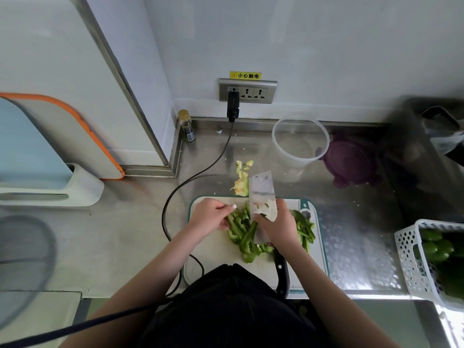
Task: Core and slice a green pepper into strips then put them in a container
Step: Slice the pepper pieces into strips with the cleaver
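Coring and slicing look done: green pepper strips (pixel 247 234) heaped on white teal-rimmed cutting board (pixel 213 249), pale core (pixel 241 180) discarded on steel surface (pixel 140 222), left hand (pixel 213 217) pinching strips, right hand (pixel 278 226) gripping the broad steel cleaver (pixel 263 197), clear round plastic container (pixel 300 139) unfilled beyond.

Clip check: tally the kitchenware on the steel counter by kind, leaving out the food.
Cutting board under the strips: 1
Cleaver: 1
Clear container: 1
Purple lid: 1
White perforated basket: 1
Small bottle: 1
Total: 6
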The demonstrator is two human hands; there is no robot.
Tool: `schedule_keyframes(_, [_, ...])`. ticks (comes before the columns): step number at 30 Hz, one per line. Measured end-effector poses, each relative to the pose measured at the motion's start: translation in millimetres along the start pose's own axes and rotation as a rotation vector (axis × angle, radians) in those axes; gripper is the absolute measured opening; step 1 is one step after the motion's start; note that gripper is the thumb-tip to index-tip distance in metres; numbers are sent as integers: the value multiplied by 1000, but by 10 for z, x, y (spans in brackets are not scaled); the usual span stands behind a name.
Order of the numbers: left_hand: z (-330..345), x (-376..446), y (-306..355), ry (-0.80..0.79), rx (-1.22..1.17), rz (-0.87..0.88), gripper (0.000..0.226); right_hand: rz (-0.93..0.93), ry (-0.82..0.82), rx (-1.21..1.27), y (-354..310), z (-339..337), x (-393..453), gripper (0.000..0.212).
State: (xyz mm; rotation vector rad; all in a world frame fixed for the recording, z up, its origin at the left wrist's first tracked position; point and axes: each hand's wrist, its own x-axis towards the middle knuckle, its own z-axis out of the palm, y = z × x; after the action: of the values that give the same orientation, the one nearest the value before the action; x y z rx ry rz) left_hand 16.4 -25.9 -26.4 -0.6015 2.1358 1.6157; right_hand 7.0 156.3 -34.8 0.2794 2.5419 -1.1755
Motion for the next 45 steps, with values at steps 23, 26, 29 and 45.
schedule_keyframes(23, [236, -54, -360, -161, 453, 47, 19, 225, 249, 221, 651, -522, -412, 19])
schedule_keyframes(26, [181, -79, -375, -82, 384, 38, 15, 211, 238, 177, 856, -691, -423, 17])
schedule_keyframes(29, [151, -107, -442, -25, 351, 0, 15, 214, 264, 135, 1026, -830, -426, 17])
schedule_keyframes(45, [477, -81, -696, 123, 1032, 214, 78, 110, 178, -552, 848, -523, -371, 18])
